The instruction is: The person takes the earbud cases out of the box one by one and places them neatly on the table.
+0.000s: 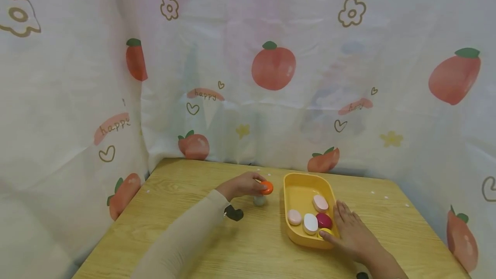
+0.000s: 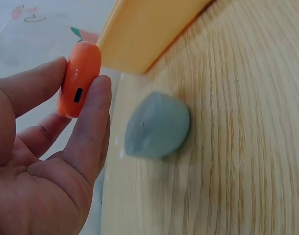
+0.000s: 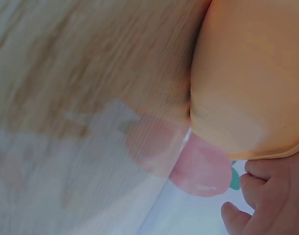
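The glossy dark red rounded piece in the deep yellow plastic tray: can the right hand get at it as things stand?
Probably yes: the right hand is against the yellow tray, and nothing covers the dark red piece from above, though the white oval piece beside it may crowd the approach.

Gap between green object (image 2: 158, 126) and tray (image 1: 304, 193)

We are pinching a shiny orange piece (image 1: 267, 187) with our left hand (image 1: 245, 185), and a pale grey piece (image 1: 259, 201) is sitting just below it on the wooden table (image 1: 236, 255). Our right hand (image 1: 353, 231) is leaning on the right side of the yellow tray (image 1: 304, 193). Inside, a round pink piece (image 1: 294, 217), a white oval piece (image 1: 311, 224), a dark red piece (image 1: 324, 220) and a yellow piece (image 1: 326, 230) are lying at the near end. A pink oval piece (image 1: 320, 203) is lying farther back.
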A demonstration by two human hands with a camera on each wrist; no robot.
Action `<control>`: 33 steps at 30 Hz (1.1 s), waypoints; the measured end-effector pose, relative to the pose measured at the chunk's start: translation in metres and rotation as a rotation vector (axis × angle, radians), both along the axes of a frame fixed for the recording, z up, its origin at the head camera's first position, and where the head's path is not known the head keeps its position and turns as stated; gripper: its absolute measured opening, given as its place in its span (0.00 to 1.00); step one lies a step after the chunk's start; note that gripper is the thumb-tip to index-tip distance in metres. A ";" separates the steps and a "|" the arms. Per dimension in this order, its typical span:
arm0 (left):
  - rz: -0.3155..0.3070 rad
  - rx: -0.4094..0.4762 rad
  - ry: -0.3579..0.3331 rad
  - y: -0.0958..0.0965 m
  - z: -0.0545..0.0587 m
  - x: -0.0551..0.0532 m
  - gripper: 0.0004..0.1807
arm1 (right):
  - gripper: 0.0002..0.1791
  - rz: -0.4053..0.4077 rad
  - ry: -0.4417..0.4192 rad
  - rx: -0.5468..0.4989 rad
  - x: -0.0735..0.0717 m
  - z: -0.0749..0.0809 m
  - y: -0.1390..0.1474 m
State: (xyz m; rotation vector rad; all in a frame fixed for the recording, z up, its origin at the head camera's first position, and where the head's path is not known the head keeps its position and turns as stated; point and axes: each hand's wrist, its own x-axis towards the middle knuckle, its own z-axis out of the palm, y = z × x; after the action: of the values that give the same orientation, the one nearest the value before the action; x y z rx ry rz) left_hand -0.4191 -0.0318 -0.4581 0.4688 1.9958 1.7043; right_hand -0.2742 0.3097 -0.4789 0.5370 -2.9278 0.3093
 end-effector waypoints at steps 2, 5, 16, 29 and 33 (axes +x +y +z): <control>0.007 -0.004 0.000 -0.004 -0.002 -0.002 0.16 | 0.54 0.002 -0.002 -0.008 0.000 0.000 0.000; 0.020 -0.008 -0.004 -0.011 -0.005 -0.004 0.17 | 0.55 0.006 -0.006 -0.018 0.000 0.000 0.000; 0.054 -0.044 0.001 -0.041 -0.013 0.002 0.16 | 0.54 0.033 0.011 -0.034 -0.002 -0.004 -0.002; 0.108 -0.050 -0.060 -0.064 -0.023 0.001 0.18 | 0.55 0.016 -0.003 -0.044 -0.002 -0.007 0.001; 0.112 0.000 -0.077 -0.065 -0.027 0.002 0.18 | 0.55 0.015 -0.001 -0.033 -0.002 -0.005 0.004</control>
State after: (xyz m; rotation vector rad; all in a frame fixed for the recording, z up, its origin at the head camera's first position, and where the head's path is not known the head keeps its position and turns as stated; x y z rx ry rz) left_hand -0.4174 -0.0963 -0.4853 0.2916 2.0009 1.7613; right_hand -0.2766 0.3135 -0.4840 0.5547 -2.9147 0.3596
